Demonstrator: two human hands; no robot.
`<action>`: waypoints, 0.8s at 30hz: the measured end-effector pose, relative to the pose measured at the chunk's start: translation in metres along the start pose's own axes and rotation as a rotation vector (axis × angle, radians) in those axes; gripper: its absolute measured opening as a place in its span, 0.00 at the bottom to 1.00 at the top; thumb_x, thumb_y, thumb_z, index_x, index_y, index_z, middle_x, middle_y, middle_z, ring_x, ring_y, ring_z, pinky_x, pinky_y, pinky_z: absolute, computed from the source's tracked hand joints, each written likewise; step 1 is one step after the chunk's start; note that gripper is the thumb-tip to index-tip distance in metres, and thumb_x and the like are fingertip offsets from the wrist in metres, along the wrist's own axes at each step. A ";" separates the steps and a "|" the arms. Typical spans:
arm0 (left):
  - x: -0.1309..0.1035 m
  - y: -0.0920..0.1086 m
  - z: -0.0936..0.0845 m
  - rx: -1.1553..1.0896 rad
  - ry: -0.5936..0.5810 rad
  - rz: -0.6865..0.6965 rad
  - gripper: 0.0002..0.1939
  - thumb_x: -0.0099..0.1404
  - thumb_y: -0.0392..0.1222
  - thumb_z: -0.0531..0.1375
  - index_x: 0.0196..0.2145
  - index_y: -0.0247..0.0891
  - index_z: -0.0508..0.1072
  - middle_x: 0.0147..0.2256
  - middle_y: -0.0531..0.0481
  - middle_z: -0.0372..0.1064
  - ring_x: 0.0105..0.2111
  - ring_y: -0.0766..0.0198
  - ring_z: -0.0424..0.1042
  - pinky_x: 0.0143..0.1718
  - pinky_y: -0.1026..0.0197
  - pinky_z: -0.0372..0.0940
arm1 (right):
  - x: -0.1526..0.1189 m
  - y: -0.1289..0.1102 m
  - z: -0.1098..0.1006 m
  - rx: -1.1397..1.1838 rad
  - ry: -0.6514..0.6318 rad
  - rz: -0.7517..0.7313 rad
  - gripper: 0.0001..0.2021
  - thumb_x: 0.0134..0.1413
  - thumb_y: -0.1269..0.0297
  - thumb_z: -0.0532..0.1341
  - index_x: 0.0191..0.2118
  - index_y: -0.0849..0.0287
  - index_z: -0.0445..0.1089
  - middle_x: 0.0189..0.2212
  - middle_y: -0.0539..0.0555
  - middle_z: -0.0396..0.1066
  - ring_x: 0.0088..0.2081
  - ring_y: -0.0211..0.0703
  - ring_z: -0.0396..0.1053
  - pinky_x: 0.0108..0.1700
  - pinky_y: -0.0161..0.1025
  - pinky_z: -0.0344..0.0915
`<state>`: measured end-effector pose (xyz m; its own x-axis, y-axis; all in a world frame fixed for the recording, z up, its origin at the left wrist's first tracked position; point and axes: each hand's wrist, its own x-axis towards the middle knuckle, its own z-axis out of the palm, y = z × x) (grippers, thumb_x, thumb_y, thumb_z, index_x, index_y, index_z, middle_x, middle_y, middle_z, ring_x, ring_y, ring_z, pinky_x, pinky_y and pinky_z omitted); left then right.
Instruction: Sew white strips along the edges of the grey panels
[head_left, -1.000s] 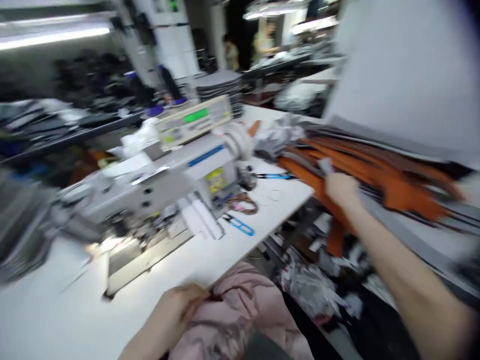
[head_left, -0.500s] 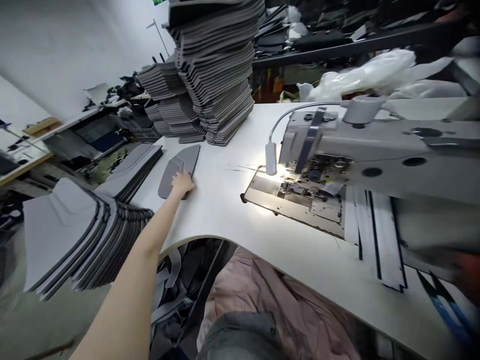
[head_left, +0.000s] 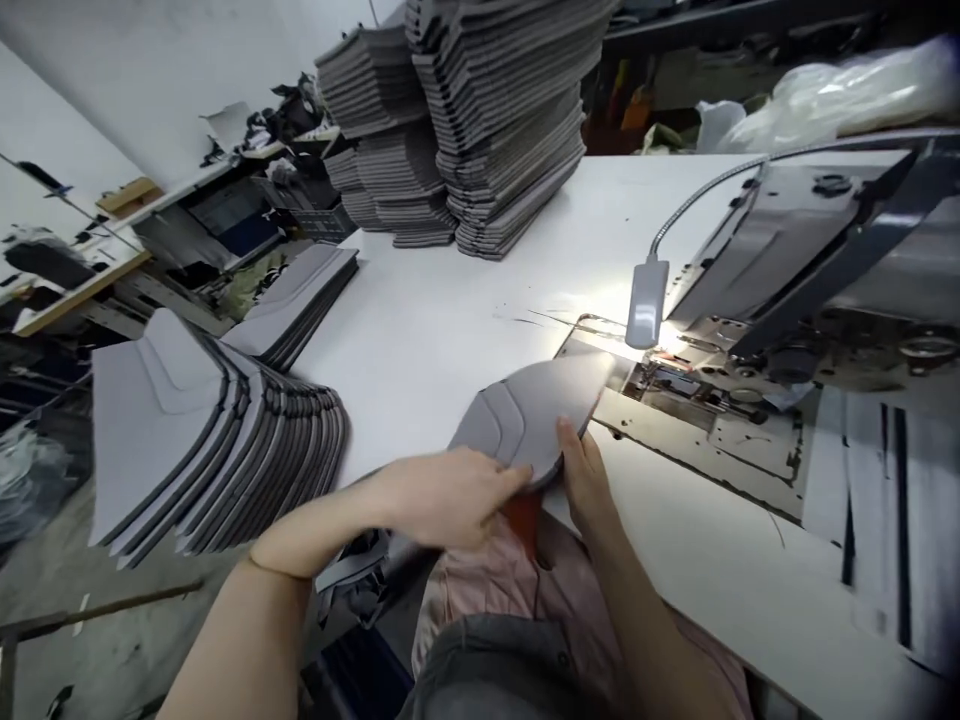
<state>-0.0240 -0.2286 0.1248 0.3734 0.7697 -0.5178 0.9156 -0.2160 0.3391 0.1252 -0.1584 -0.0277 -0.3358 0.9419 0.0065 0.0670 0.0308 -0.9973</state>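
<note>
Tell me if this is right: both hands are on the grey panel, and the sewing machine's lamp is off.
Wrong about the lamp: the head view shows it lit. The left hand and right hand are on the grey panel, as you say.

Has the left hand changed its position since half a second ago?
Yes. Judged against the tall stack of gray panels, the left hand has moved away from it, toward the pink fabric.

Pale wall beyond a wood-edged table, dull grey floor at lower left
</note>
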 end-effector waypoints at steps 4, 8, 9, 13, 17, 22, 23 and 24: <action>0.026 0.001 0.006 -0.120 0.186 0.243 0.16 0.73 0.45 0.51 0.47 0.37 0.75 0.41 0.42 0.77 0.40 0.55 0.76 0.44 0.56 0.69 | -0.006 -0.005 -0.002 0.017 0.059 -0.047 0.32 0.61 0.58 0.56 0.70 0.53 0.53 0.66 0.59 0.60 0.62 0.49 0.63 0.59 0.48 0.66; 0.089 -0.036 -0.021 -0.183 0.824 0.148 0.18 0.74 0.40 0.48 0.56 0.37 0.70 0.62 0.41 0.64 0.63 0.53 0.61 0.65 0.48 0.56 | -0.012 -0.008 -0.007 -0.005 0.028 -0.112 0.35 0.62 0.65 0.52 0.73 0.52 0.43 0.71 0.55 0.48 0.69 0.45 0.53 0.66 0.47 0.59; 0.104 -0.044 -0.030 -0.216 0.798 0.143 0.19 0.73 0.40 0.49 0.57 0.37 0.70 0.62 0.42 0.64 0.64 0.53 0.60 0.65 0.47 0.55 | -0.013 -0.008 -0.008 -0.021 0.023 -0.119 0.36 0.62 0.67 0.51 0.74 0.52 0.42 0.72 0.54 0.46 0.70 0.44 0.50 0.68 0.47 0.56; 0.140 -0.067 -0.061 -0.568 0.257 0.275 0.17 0.69 0.48 0.56 0.46 0.38 0.79 0.48 0.46 0.77 0.50 0.53 0.74 0.54 0.53 0.68 | -0.012 -0.006 -0.016 -0.140 0.035 -0.152 0.38 0.60 0.72 0.49 0.74 0.53 0.38 0.72 0.54 0.46 0.72 0.45 0.46 0.70 0.50 0.52; 0.161 -0.077 -0.074 -0.878 -0.012 0.249 0.17 0.56 0.46 0.69 0.41 0.36 0.82 0.41 0.44 0.79 0.42 0.53 0.78 0.45 0.54 0.73 | -0.019 -0.007 -0.027 -0.419 0.081 -0.171 0.37 0.61 0.71 0.49 0.74 0.59 0.37 0.59 0.64 0.67 0.59 0.55 0.66 0.57 0.56 0.66; 0.188 -0.076 -0.070 -0.964 0.045 0.191 0.17 0.48 0.39 0.72 0.38 0.34 0.83 0.38 0.44 0.80 0.38 0.57 0.78 0.43 0.57 0.73 | -0.033 -0.012 -0.038 -0.561 0.065 -0.043 0.31 0.67 0.63 0.48 0.73 0.61 0.44 0.45 0.63 0.74 0.42 0.54 0.72 0.42 0.49 0.71; 0.192 -0.074 -0.067 -0.966 0.072 0.176 0.17 0.47 0.39 0.72 0.37 0.34 0.83 0.37 0.44 0.80 0.38 0.57 0.77 0.42 0.57 0.73 | -0.034 -0.012 -0.039 -0.536 0.064 -0.034 0.31 0.67 0.64 0.48 0.73 0.61 0.45 0.45 0.62 0.74 0.42 0.53 0.72 0.41 0.47 0.70; 0.196 -0.072 -0.064 -0.957 0.098 0.163 0.17 0.46 0.39 0.72 0.37 0.34 0.83 0.36 0.45 0.80 0.37 0.57 0.77 0.41 0.57 0.73 | -0.035 -0.012 -0.040 -0.519 0.066 -0.023 0.31 0.66 0.64 0.49 0.73 0.61 0.46 0.43 0.61 0.75 0.40 0.52 0.72 0.40 0.45 0.70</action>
<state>-0.0266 -0.0234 0.0493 0.4307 0.8296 -0.3554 0.3299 0.2218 0.9176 0.1740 -0.1783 -0.0130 -0.2837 0.9576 0.0498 0.5230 0.1980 -0.8290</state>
